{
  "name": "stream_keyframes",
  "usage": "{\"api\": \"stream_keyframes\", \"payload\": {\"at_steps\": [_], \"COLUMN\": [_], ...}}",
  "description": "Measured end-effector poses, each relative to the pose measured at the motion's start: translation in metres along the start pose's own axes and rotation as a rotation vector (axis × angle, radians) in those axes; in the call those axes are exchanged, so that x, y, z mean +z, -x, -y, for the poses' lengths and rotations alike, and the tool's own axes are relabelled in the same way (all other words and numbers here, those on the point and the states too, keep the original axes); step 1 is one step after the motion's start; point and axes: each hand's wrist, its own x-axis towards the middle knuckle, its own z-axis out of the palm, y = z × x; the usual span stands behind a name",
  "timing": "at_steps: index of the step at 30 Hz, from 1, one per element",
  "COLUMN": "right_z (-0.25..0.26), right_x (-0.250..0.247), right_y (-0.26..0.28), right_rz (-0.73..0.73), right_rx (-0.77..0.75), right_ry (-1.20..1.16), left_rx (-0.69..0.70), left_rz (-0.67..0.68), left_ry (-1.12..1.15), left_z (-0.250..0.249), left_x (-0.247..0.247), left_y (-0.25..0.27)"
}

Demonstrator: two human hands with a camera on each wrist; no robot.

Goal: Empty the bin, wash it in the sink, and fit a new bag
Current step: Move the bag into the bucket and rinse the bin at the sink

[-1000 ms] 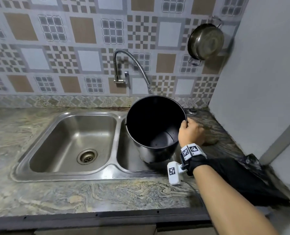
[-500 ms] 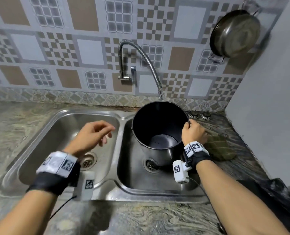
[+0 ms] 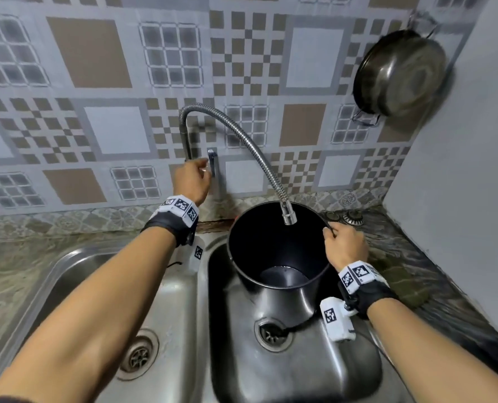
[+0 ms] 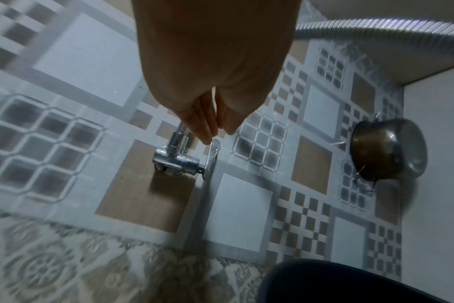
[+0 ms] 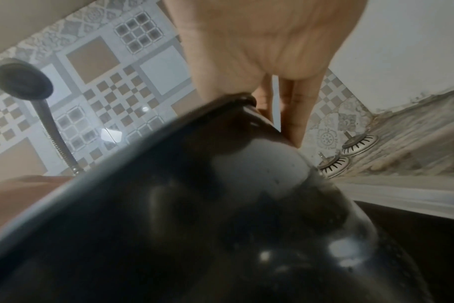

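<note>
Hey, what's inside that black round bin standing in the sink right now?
The black round bin shows only dark walls and a glossy bare floor; no bag or rubbish. The tap's metal nozzle hangs above its mouth. The near part of the floor is hidden.

Light is dim and cool, and the hanging pan [image 3: 399, 74] throws a soft shadow to its lower right on the wall. Wide-angle distortion bends the tile lines left of the pan. Both wrist views are soft: tiles smear, and the bin [image 5: 220, 215] blurs, with small glare spots.
</note>
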Motion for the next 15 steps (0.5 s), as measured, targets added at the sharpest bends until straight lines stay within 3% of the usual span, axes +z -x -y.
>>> {"api": "stream_keyframes", "payload": {"at_steps": [8,15], "right_z": [-0.002,-0.01], "right_x": [0.005,0.008], "right_y": [-0.012,-0.014], "right_rz": [0.008,-0.001], "right_rx": [-0.041,-0.008], "right_ry": [0.012,-0.061], "left_rx": [0.008,0.058], "left_rz": [0.013,-0.104], "left_ry": [-0.153,-0.002], "left_z": [0.003,0.022], "left_x": [0.029,0.035], "left_y": [-0.06,-0.067]}}
